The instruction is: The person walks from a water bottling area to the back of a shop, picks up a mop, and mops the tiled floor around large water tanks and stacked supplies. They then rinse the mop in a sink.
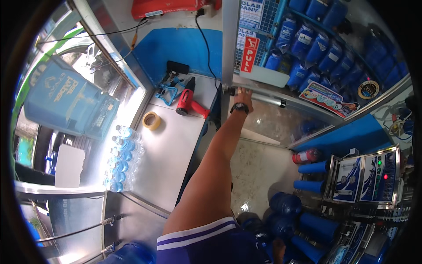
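Note:
My left hand [244,99], with a dark watch on its wrist, is closed over a silver bar-shaped door handle [268,101] with black ends. The handle crosses the lower part of a glass door [259,119] framed in metal, with a red sign [249,54] above the hand. My left arm is stretched far forward. At the lower edge, a small dim patch of my right hand [278,250] shows beside my purple shirt; its fingers cannot be made out.
Left, a white counter [169,145] bears a red heat gun [189,103], a tape roll [151,120] and several water bottles [125,160]. Blue containers [316,48] fill shelves behind the glass. Right stand a fire extinguisher [307,156], a control panel [373,178] and large blue jugs [283,211].

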`<state>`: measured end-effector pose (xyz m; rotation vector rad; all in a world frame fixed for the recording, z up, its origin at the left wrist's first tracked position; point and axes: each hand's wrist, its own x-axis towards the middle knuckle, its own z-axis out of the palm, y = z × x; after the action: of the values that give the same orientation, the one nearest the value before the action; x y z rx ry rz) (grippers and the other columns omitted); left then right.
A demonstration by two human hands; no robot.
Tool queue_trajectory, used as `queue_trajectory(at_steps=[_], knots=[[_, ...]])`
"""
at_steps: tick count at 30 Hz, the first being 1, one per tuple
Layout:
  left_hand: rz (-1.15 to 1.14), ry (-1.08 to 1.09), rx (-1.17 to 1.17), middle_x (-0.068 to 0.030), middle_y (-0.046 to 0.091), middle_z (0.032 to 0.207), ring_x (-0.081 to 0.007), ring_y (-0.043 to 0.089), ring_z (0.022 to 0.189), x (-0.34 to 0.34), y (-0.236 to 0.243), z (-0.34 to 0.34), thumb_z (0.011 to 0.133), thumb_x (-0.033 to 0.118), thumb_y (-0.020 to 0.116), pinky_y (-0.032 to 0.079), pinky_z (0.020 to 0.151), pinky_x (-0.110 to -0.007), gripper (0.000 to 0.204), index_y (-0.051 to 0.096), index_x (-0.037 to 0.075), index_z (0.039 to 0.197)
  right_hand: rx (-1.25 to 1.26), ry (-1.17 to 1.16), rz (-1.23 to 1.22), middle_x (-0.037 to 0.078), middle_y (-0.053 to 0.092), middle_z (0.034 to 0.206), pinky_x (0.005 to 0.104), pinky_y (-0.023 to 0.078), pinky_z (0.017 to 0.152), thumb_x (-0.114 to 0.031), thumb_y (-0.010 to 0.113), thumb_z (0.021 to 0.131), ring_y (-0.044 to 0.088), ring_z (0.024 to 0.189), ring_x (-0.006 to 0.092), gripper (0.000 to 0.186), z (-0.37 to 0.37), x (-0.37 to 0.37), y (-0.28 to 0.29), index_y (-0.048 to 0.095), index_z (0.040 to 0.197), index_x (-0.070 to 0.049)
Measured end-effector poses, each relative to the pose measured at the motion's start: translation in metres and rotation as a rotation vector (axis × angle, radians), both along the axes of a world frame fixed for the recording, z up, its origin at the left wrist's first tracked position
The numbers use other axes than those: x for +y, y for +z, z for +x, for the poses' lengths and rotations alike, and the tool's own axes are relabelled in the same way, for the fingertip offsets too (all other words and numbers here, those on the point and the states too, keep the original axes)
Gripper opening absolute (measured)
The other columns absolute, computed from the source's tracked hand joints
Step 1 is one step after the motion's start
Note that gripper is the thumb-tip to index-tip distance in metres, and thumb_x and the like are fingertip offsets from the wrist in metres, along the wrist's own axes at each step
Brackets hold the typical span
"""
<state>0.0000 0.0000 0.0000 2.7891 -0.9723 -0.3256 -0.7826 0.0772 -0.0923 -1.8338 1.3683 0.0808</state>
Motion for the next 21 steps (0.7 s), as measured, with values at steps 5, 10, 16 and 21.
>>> queue_trajectory(at_steps=[5, 10, 16, 21], knots=[[0.015, -0.012, -0.127, -0.0230, 0.037, 0.152, -0.0409, 0.034, 0.143, 0.044, -0.027, -0.084, 0.078, 0.035, 0.078, 0.046, 0.108, -0.047, 0.092, 0.033, 0.017, 0.157, 0.052, 0.422, -0.098, 0.020, 0.072, 0.114, 0.0419, 0.053, 0.092, -0.026, 0.066, 0.093, 0.070, 0.105, 0.0340, 0.036, 0.035, -0.017, 0.004, 0.068, 0.118, 0.001], [0.059, -0.155, -0.058, -0.0248, 0.042, 0.146, -0.0421, 0.039, 0.136, 0.094, -0.014, -0.207, 0.081, 0.035, 0.072, 0.038, 0.112, -0.045, 0.091, 0.030, 0.011, 0.158, -0.227, 0.579, 0.055, 0.016, 0.073, 0.106, 0.0377, 0.055, 0.085, -0.025, 0.070, 0.094, 0.071, 0.097, 0.0304, 0.037, 0.071, -0.006, -0.011, 0.065, 0.121, 0.000], [0.016, -0.127, 0.106, -0.0320, 0.034, 0.151, -0.0510, 0.035, 0.138, 0.115, -0.006, -0.383, 0.072, 0.040, 0.077, 0.046, 0.107, -0.050, 0.111, 0.021, 0.003, 0.160, -0.705, -0.144, 0.701, 0.003, 0.066, 0.102, 0.0335, 0.052, 0.077, -0.045, 0.064, 0.098, 0.064, 0.091, 0.0160, 0.040, 0.149, -0.016, -0.030, 0.064, 0.118, -0.010], [-0.592, -0.513, 0.452, -0.0317, 0.007, 0.164, -0.0533, 0.021, 0.148, 0.160, 0.015, -0.563, 0.081, 0.033, 0.075, 0.035, 0.118, -0.049, 0.104, 0.015, 0.003, 0.160, -1.225, -0.196, 1.190, 0.004, 0.064, 0.104, 0.0371, 0.051, 0.086, -0.051, 0.061, 0.098, 0.063, 0.094, 0.0186, 0.048, 0.182, -0.063, 0.009, 0.061, 0.124, -0.010]])
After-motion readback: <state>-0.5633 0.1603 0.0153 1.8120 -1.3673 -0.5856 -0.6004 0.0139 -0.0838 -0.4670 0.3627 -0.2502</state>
